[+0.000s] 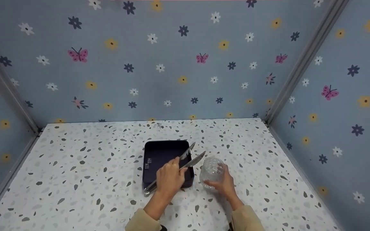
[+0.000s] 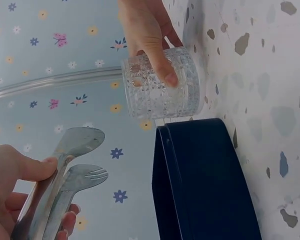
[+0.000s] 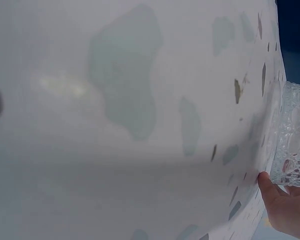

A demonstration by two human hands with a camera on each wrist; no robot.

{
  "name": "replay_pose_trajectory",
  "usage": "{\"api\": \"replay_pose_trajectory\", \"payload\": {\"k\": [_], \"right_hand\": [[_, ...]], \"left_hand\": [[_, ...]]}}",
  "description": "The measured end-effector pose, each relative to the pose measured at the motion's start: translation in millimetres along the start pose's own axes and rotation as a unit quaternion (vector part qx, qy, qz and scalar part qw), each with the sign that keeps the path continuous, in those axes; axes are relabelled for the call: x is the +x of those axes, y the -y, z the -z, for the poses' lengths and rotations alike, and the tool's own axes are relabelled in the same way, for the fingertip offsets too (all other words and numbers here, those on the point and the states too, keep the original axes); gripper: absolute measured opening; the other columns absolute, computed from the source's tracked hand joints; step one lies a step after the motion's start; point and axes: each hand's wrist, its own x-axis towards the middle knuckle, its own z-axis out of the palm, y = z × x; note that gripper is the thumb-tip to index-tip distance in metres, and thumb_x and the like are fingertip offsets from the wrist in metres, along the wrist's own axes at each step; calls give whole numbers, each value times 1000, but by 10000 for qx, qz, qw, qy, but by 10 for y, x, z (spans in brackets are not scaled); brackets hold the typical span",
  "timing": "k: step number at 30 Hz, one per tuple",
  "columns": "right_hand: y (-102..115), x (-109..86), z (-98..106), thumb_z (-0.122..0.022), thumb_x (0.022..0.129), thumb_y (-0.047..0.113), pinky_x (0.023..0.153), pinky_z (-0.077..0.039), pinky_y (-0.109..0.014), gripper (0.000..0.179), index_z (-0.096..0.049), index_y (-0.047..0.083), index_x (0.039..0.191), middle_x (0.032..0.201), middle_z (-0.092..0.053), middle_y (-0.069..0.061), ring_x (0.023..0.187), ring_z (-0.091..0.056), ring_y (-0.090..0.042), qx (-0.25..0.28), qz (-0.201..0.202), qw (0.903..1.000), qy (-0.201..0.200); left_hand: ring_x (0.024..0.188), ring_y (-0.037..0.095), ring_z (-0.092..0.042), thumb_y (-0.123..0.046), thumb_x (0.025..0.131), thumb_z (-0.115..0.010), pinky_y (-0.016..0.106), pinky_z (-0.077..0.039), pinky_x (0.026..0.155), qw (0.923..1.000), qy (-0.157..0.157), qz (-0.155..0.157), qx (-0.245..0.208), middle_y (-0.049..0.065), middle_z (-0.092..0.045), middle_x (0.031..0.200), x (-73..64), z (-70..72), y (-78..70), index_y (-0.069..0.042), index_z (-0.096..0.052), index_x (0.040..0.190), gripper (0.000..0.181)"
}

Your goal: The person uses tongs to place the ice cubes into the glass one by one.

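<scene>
Metal serving tongs point(image 1: 197, 159), one tip spoon-shaped and the other fork-shaped point(image 2: 85, 177), are gripped in my left hand point(image 1: 170, 175) over the near right part of a dark blue rectangular box point(image 1: 165, 150). The tong tips stand apart and point away to the right, with nothing between them. My right hand point(image 1: 226, 185) holds a clear, textured glass container point(image 1: 211, 173) around its side, just right of the box. In the left wrist view, thumb and fingers of the right hand point(image 2: 149, 30) wrap the patterned glass.
The white speckled table point(image 1: 85, 173) stretches around the box on all sides. A flowered blue wall point(image 1: 159, 86) rises at the back, and another panel point(image 1: 339, 128) borders the right edge. Small white print point(image 1: 148, 163) marks the box's inside.
</scene>
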Motion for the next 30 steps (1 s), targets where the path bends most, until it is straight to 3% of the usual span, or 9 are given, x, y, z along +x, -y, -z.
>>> {"api": "replay_pose_trajectory", "payload": {"k": [30], "right_hand": [[-7,1,12,-83,55,32,92,-33,-48,92,-34,6,129,127,-44,-19,114,-42,-36,-1,-22,10000,50]], "left_hand": [[67,36,-60,-18,71,-73,43,-45,52,9963,313,643,467,21,-63,85,-42,135,517,8,-61,100,41]]}}
